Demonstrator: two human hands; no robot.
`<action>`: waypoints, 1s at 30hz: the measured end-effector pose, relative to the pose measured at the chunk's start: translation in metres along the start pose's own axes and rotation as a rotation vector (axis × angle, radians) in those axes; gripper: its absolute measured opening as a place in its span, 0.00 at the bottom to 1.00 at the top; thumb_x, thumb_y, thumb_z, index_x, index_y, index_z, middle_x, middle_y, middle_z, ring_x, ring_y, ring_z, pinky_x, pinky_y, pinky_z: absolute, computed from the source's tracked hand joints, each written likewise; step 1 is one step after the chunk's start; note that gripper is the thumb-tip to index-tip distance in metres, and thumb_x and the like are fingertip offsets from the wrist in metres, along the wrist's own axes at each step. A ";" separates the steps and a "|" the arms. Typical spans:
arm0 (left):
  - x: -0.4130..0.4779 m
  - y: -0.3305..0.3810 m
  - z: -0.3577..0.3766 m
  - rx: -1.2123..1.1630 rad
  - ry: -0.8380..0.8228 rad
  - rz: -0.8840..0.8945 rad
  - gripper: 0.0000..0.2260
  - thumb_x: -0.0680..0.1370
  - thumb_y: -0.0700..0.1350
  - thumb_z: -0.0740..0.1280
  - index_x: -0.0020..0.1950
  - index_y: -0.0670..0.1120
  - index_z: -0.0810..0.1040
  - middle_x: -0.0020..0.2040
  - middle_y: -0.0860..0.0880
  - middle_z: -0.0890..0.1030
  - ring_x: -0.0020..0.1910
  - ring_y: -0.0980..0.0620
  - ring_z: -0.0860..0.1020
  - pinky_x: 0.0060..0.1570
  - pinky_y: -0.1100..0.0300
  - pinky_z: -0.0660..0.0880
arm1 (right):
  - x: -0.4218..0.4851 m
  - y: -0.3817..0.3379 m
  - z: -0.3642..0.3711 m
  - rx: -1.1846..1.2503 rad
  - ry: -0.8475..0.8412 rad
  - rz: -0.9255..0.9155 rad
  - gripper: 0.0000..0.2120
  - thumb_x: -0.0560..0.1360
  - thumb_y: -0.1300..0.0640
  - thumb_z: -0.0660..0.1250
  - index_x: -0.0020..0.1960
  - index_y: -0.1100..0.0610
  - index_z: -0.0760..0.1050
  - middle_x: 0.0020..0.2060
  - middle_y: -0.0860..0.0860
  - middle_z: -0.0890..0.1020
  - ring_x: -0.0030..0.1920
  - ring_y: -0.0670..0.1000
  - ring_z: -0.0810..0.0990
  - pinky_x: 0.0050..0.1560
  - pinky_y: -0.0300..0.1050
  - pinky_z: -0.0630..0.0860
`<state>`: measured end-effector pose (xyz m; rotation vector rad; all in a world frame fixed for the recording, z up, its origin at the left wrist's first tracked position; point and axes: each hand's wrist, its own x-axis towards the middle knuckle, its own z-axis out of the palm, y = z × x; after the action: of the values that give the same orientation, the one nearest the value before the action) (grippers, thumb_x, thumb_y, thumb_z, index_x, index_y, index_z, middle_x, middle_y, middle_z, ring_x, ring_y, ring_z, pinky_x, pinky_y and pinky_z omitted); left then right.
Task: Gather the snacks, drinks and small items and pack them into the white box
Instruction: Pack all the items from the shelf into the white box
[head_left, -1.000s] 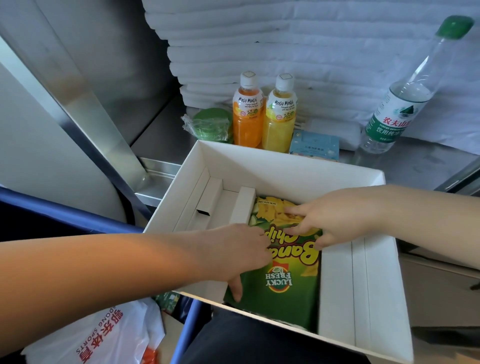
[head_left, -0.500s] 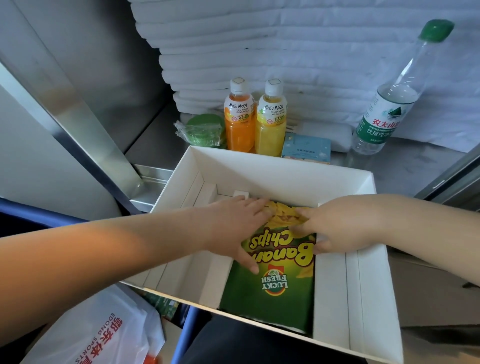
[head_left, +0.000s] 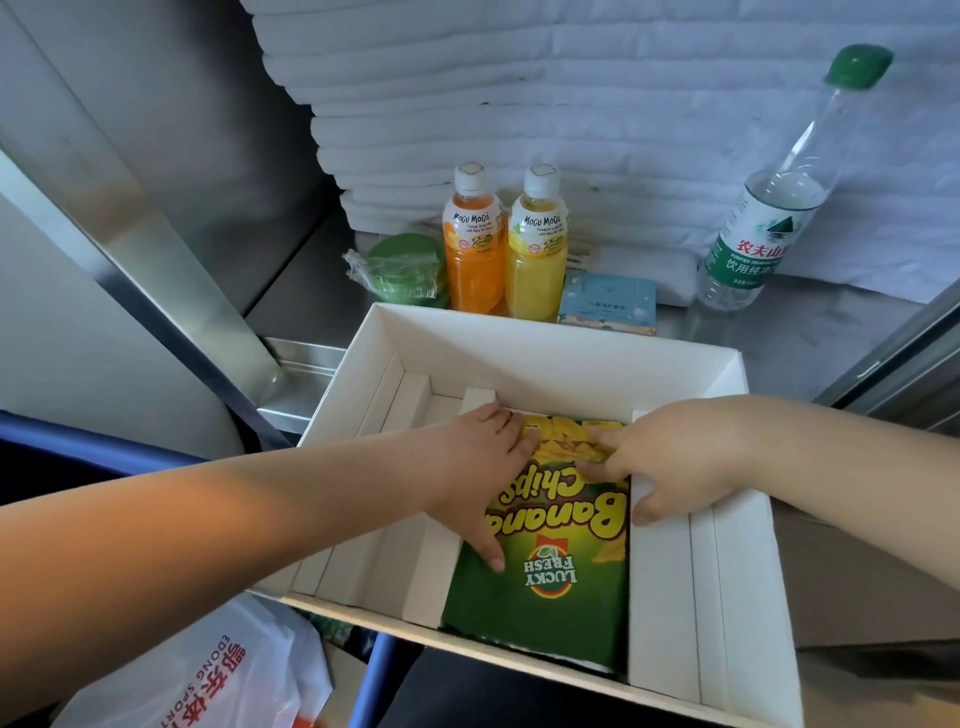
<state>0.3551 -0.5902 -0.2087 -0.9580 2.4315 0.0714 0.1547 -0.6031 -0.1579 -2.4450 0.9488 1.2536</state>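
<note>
The open white box has cardboard dividers inside. A green Banana Chips bag lies flat in its middle compartment. My left hand presses with straight fingers on the bag's far left part, thumb lying on the bag. On the far right corner of the bag, the fingers of my right hand press down, with the thumb by the right divider. Behind the box stand an orange drink bottle, a yellow drink bottle, a green wrapped item, a small blue box and a water bottle.
A stack of white padded sheets fills the back. A slanted metal rail runs along the left. A white plastic bag with red print lies below the box's near left corner. The items stand on a steel counter.
My left hand has slid from the bag's near left side toward its far end. My right hand has shifted slightly toward the far edge too. The bag lies flatter in its compartment.
</note>
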 end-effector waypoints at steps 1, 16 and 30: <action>-0.001 0.002 0.002 0.009 -0.002 -0.003 0.58 0.64 0.74 0.63 0.75 0.39 0.38 0.76 0.37 0.44 0.75 0.40 0.44 0.70 0.51 0.35 | -0.001 -0.001 0.001 -0.005 0.007 -0.005 0.31 0.78 0.44 0.58 0.76 0.41 0.46 0.77 0.49 0.43 0.70 0.57 0.65 0.64 0.48 0.67; -0.045 -0.031 -0.048 0.009 0.666 -0.038 0.24 0.77 0.56 0.59 0.71 0.48 0.68 0.69 0.48 0.71 0.69 0.48 0.66 0.70 0.53 0.56 | -0.048 0.018 -0.019 0.369 1.060 -0.077 0.13 0.76 0.46 0.57 0.53 0.44 0.78 0.47 0.39 0.78 0.46 0.39 0.75 0.45 0.38 0.71; -0.035 -0.045 -0.029 -0.167 0.617 -0.112 0.33 0.78 0.57 0.57 0.77 0.54 0.41 0.77 0.55 0.52 0.75 0.56 0.45 0.69 0.62 0.30 | 0.036 0.079 -0.064 0.444 0.653 0.308 0.31 0.74 0.40 0.64 0.71 0.54 0.62 0.65 0.54 0.69 0.63 0.54 0.69 0.59 0.48 0.70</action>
<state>0.3925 -0.6089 -0.1605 -1.3462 2.9535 -0.0747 0.1603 -0.7093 -0.1409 -2.4061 1.6061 0.2149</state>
